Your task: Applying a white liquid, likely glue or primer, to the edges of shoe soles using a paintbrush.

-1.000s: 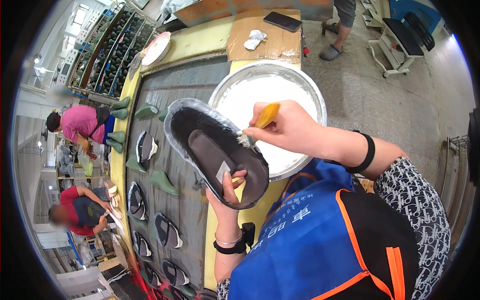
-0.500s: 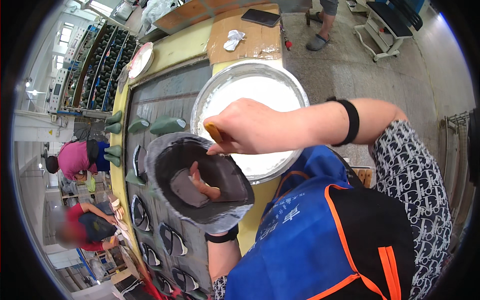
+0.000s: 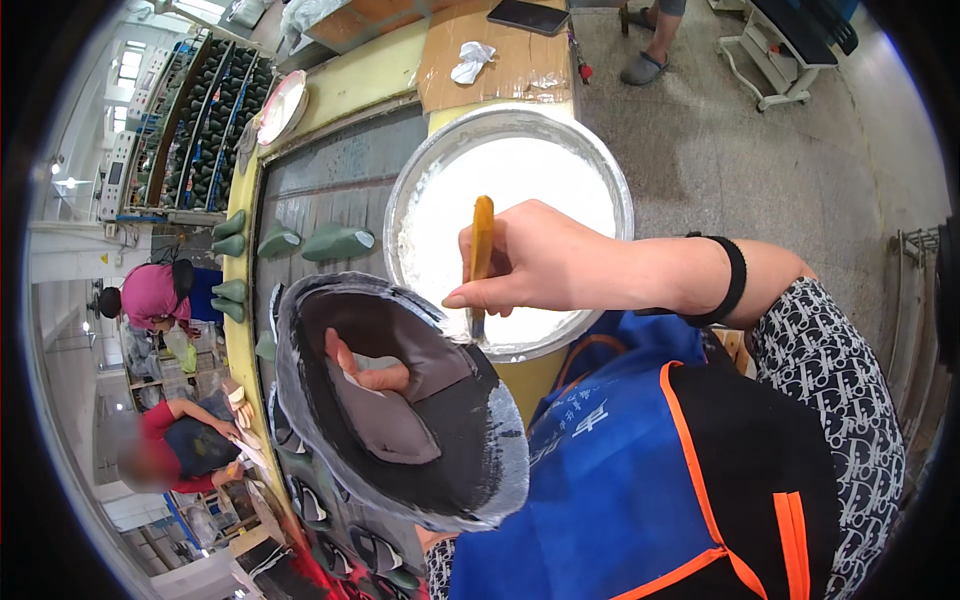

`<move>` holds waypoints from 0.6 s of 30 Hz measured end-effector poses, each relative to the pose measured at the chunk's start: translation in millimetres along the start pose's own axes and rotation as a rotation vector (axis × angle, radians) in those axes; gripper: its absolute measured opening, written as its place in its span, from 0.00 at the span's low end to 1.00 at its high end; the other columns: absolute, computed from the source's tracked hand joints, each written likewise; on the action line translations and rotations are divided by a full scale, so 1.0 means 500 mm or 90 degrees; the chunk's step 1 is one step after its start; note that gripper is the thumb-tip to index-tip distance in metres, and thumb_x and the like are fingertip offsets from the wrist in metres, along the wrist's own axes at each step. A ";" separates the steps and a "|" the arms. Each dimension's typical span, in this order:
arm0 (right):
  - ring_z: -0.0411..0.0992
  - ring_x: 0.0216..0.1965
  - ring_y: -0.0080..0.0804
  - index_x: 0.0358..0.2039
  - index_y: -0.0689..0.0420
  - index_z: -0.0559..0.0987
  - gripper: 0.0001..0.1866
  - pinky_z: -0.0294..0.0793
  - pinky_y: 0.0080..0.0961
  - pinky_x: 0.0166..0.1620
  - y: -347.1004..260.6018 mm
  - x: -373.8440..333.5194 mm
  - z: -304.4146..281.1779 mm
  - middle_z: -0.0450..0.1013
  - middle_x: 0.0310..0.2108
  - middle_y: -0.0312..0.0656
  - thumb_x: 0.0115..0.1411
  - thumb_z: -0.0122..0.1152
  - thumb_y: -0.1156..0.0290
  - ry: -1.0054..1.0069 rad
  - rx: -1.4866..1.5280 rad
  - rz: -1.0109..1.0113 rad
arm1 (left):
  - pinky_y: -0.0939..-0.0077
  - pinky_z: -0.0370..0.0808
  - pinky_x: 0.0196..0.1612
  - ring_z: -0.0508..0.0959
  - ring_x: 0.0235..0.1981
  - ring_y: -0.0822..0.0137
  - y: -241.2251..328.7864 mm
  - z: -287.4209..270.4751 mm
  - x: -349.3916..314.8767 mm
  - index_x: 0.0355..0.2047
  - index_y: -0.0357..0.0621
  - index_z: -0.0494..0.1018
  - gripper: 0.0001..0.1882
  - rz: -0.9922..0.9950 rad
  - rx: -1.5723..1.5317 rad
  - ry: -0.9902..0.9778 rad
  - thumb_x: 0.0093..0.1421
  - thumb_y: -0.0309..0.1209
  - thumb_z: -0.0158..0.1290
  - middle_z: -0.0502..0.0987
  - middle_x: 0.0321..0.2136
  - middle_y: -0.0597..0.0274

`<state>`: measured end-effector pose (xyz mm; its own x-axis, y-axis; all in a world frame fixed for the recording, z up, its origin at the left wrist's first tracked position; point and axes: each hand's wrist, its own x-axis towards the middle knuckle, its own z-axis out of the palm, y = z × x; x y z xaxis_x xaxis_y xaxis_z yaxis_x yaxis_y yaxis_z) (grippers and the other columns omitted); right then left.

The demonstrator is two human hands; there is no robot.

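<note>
A dark shoe upper [image 3: 465, 450] with a whitish smeared rim is held up in front of me. Fingers of my left hand [image 3: 372, 374] poke through its opening and are curled against the lining; the rest of that hand is hidden behind the upper. Pinched in my right hand [image 3: 535, 258] is a brush [image 3: 482, 235] with a yellow handle, its tip pointing down close to the upper's edge. Just beyond, a metal basin [image 3: 622, 200] holds thick white paste [image 3: 530, 175].
Green shoe lasts [image 3: 338, 242] and several dark uppers on lasts lie on the grey tabletop [image 3: 340, 190]. Cardboard [image 3: 535, 65] at the far end bears a phone [image 3: 528, 15] and crumpled tissue [image 3: 472, 62]. Two people work at left; another person's foot [image 3: 643, 68] shows beyond.
The upper has turned and come nearer, so more of its inside shows. My right hand has shifted right, and the brush now stands upright with its tip near the upper's rim.
</note>
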<state>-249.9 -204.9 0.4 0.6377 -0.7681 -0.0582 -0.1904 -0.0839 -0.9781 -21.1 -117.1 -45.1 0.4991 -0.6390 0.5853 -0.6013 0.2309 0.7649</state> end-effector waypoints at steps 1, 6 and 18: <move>0.74 0.23 0.22 0.25 0.60 0.75 0.16 0.71 0.21 0.27 0.004 -0.004 0.003 0.75 0.20 0.38 0.59 0.66 0.61 -0.015 0.077 0.020 | 0.65 0.73 0.54 0.75 0.47 0.55 0.001 -0.005 0.001 0.47 0.26 0.66 0.27 -0.001 -0.001 0.001 0.73 0.42 0.29 0.73 0.45 0.41; 0.76 0.22 0.22 0.25 0.61 0.74 0.16 0.74 0.18 0.26 0.017 -0.016 -0.010 0.76 0.21 0.39 0.59 0.65 0.61 -0.063 0.247 0.100 | 0.65 0.73 0.53 0.75 0.47 0.55 0.002 -0.014 -0.002 0.47 0.26 0.66 0.27 -0.009 0.008 0.001 0.73 0.42 0.29 0.73 0.45 0.41; 0.75 0.21 0.22 0.27 0.61 0.75 0.17 0.74 0.18 0.25 0.061 -0.018 0.027 0.76 0.21 0.39 0.60 0.65 0.60 0.019 0.343 -0.027 | 0.65 0.73 0.53 0.75 0.46 0.54 0.003 -0.011 -0.024 0.47 0.25 0.66 0.27 -0.034 0.026 -0.002 0.73 0.42 0.29 0.74 0.43 0.42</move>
<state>-251.4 -191.9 -31.6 0.6133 -0.7896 -0.0179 0.2497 0.2154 -0.9441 -24.5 -105.2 -49.5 0.5294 -0.6520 0.5429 -0.5985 0.1665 0.7836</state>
